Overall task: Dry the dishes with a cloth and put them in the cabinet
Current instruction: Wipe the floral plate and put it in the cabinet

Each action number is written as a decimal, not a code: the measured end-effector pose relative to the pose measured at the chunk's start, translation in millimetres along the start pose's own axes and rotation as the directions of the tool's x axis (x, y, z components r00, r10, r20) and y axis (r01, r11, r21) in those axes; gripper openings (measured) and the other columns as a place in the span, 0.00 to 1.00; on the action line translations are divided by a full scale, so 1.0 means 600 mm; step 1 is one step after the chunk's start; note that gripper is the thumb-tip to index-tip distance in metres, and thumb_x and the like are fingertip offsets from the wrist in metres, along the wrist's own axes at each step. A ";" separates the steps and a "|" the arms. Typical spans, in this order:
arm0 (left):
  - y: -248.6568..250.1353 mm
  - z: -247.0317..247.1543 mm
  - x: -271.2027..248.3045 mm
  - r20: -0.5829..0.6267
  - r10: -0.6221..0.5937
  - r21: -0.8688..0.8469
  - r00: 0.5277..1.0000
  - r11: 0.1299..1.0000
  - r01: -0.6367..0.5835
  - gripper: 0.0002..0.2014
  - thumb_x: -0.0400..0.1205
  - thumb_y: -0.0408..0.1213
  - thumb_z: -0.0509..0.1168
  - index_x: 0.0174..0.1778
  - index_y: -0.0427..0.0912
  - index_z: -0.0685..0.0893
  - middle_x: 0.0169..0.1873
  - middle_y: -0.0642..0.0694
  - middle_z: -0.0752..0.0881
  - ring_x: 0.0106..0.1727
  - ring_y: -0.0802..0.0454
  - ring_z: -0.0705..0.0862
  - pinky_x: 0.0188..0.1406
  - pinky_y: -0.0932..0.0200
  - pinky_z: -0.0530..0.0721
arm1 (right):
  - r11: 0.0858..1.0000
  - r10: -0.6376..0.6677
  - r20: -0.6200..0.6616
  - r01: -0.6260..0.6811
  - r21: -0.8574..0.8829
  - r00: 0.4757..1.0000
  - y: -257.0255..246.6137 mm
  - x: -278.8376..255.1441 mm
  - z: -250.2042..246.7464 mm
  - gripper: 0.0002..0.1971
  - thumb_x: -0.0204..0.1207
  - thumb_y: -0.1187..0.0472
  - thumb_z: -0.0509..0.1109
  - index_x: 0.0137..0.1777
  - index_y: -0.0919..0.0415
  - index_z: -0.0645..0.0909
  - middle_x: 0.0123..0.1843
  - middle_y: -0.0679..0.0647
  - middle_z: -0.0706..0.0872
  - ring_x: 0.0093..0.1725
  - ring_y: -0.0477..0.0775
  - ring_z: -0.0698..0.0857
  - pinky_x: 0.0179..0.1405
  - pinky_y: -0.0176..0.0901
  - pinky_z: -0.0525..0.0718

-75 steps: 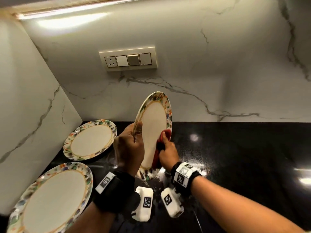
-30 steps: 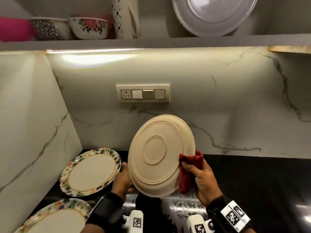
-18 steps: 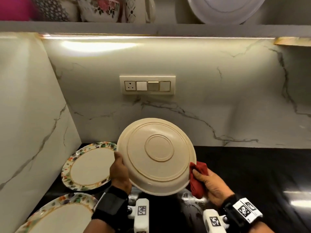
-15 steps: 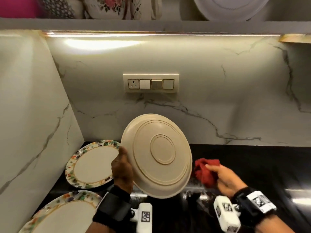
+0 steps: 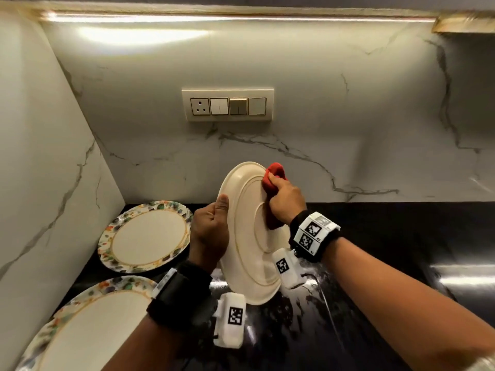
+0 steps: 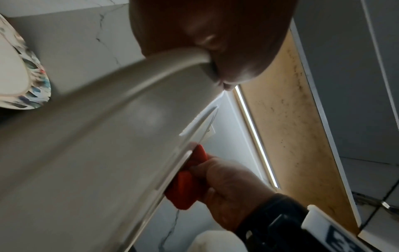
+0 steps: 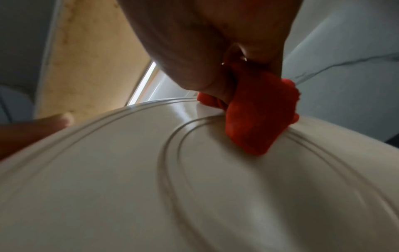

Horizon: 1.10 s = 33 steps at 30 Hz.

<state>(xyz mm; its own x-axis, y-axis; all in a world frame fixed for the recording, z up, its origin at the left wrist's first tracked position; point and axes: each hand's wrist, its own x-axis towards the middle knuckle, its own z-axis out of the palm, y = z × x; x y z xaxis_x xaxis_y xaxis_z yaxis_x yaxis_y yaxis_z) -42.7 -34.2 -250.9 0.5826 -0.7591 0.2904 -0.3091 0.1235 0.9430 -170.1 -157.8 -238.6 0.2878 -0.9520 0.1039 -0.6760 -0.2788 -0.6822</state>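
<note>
Head view: at the centre of the frame, a person holds a cream plate (image 5: 249, 253) on edge above a black counter (image 5: 388, 263), its ridged underside turned toward the right. The left hand (image 5: 210, 231) grips the plate's left rim, thumb pointing up along the edge and fingers curled. The right hand (image 5: 285, 200) clutches a bunched red cloth (image 5: 272, 180) and presses it against the upper part of the plate's underside. At the lower left of the frame, two plates with flowered rims lie flat on the counter: a far plate (image 5: 146, 236) by the corner of the marble wall (image 5: 348, 116) and a near plate (image 5: 88, 325) partly cut off by the frame edge. A switch panel (image 5: 227, 105) sits on the wall at upper centre, under a light strip (image 5: 227, 18).

Left wrist view: the plate (image 6: 86, 162) fills the lower left of the frame, blurred. The left hand (image 6: 211, 37) at the top closes over its rim. At lower centre right, the right hand (image 6: 228, 187) holds the red cloth (image 6: 185, 184) tight against the plate's far side. A flowered plate rim (image 6: 32, 81) shows at the left edge.

Right wrist view: the plate's underside (image 7: 194, 187), with raised rings, spans the lower frame. The right hand (image 7: 211, 42) at the top squeezes the red cloth (image 7: 259, 119) onto the plate. A fingertip of the left hand (image 7: 58, 121) shows at the rim, middle left.
</note>
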 end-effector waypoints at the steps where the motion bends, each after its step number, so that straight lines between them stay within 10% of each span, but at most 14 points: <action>1: 0.002 0.000 -0.001 0.000 -0.007 0.020 1.000 1.000 0.007 0.30 0.85 0.51 0.57 0.35 0.23 0.82 0.34 0.25 0.85 0.30 0.47 0.79 0.32 0.40 0.83 | 1.000 -0.030 -0.004 0.030 0.008 1.000 -0.007 -0.007 0.005 0.33 0.75 0.72 0.59 0.80 0.48 0.67 0.79 0.55 0.71 0.79 0.61 0.67 0.79 0.48 0.63; 9: 0.020 0.004 -0.008 -0.053 -0.090 0.078 0.995 0.992 0.094 0.27 0.87 0.47 0.56 0.34 0.27 0.85 0.29 0.34 0.86 0.29 0.45 0.79 0.28 0.49 0.78 | 0.928 -0.372 0.026 0.371 0.034 0.928 -0.044 -0.071 0.024 0.34 0.73 0.71 0.61 0.79 0.44 0.70 0.83 0.52 0.65 0.81 0.54 0.65 0.82 0.43 0.59; 17: 0.045 -0.008 0.001 -0.173 -0.229 -0.058 0.958 0.973 0.222 0.24 0.89 0.47 0.51 0.31 0.41 0.81 0.28 0.49 0.81 0.31 0.54 0.80 0.26 0.72 0.77 | 0.682 -0.731 0.007 0.730 -0.036 0.683 0.001 -0.158 0.056 0.30 0.74 0.70 0.69 0.74 0.46 0.76 0.81 0.52 0.69 0.56 0.59 0.81 0.60 0.48 0.80; 21: 0.034 -0.021 -0.006 -0.121 -0.337 -0.187 0.934 0.931 0.312 0.28 0.87 0.51 0.55 0.46 0.23 0.80 0.29 0.42 0.78 0.28 0.49 0.77 0.27 0.61 0.76 | 0.542 -0.833 0.127 0.840 -0.004 0.538 0.069 -0.188 0.058 0.26 0.74 0.72 0.67 0.68 0.47 0.82 0.82 0.50 0.68 0.70 0.58 0.76 0.68 0.49 0.78; 25: 0.036 -0.024 -0.015 -0.202 -0.333 -0.164 0.921 0.939 0.303 0.22 0.87 0.49 0.55 0.33 0.39 0.78 0.30 0.49 0.78 0.30 0.55 0.75 0.22 0.68 0.76 | 0.437 -0.879 0.220 0.899 0.014 0.423 0.147 -0.202 0.046 0.18 0.73 0.72 0.66 0.58 0.52 0.84 0.82 0.54 0.68 0.80 0.61 0.65 0.74 0.56 0.74; 29: 0.024 -0.035 -0.021 -0.221 -0.358 -0.203 0.907 0.927 0.316 0.18 0.86 0.53 0.55 0.35 0.49 0.80 0.37 0.50 0.83 0.41 0.49 0.82 0.45 0.56 0.81 | 0.418 -0.880 0.233 0.908 -0.030 0.413 0.233 -0.197 0.038 0.15 0.73 0.69 0.73 0.57 0.52 0.84 0.82 0.54 0.66 0.81 0.62 0.64 0.74 0.56 0.74; 33: 0.005 -0.055 -0.027 -0.265 -0.364 -0.148 0.893 0.930 0.335 0.21 0.86 0.55 0.54 0.40 0.43 0.82 0.46 0.40 0.86 0.48 0.42 0.82 0.55 0.47 0.81 | 0.559 -0.807 0.184 0.827 -0.063 0.561 0.300 -0.167 0.022 0.26 0.68 0.75 0.72 0.64 0.53 0.81 0.81 0.51 0.64 0.78 0.56 0.69 0.67 0.52 0.80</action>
<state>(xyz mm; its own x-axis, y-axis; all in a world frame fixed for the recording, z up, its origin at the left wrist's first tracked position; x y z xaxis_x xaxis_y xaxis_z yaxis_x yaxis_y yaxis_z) -28.6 -0.5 -247.6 0.8318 -0.5535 -0.0410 0.0194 -0.0447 0.9988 -311.5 -111.1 -381.2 0.8319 -0.2853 0.4760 -0.1832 -0.9508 -0.2499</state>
